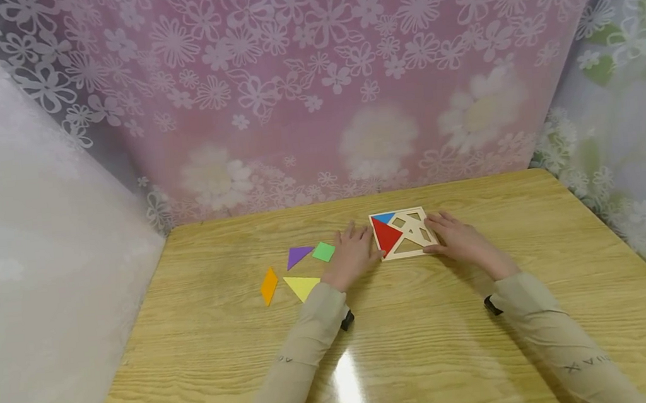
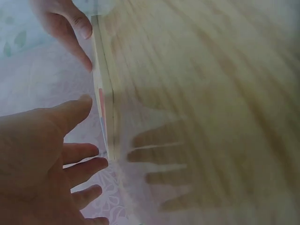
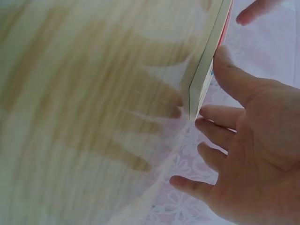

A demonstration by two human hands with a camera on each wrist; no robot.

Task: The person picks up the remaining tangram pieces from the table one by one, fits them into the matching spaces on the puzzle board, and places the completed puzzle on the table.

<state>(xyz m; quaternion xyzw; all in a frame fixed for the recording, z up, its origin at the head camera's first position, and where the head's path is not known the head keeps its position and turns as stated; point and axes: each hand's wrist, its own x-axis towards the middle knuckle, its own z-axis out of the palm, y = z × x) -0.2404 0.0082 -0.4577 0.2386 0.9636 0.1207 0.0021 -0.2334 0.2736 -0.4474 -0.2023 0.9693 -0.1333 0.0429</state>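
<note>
A pale wooden tangram board (image 1: 416, 253) lies flat toward the back of the table, a red triangle (image 1: 385, 234) and a blue triangle (image 1: 384, 218) set in its left part. Several cut-out openings show in the rest of it. Along the board's left edge is my left hand (image 1: 352, 256), its fingers spread and relaxed, holding nothing. My right hand (image 1: 458, 239) rests at the right side, thumb by the near right corner and fingertips at the right edge. In the right wrist view the right thumb (image 3: 227, 70) meets the board's side (image 3: 206, 70), with the other fingers loosely extended.
Left of the board lie a purple triangle (image 1: 299, 255), a green square (image 1: 324, 252), an orange parallelogram (image 1: 269, 286) and a yellow triangle (image 1: 302, 285), partly behind the left wrist. The wooden table (image 1: 425, 345) meets a pink flowered curtain (image 1: 292, 102) at its back edge.
</note>
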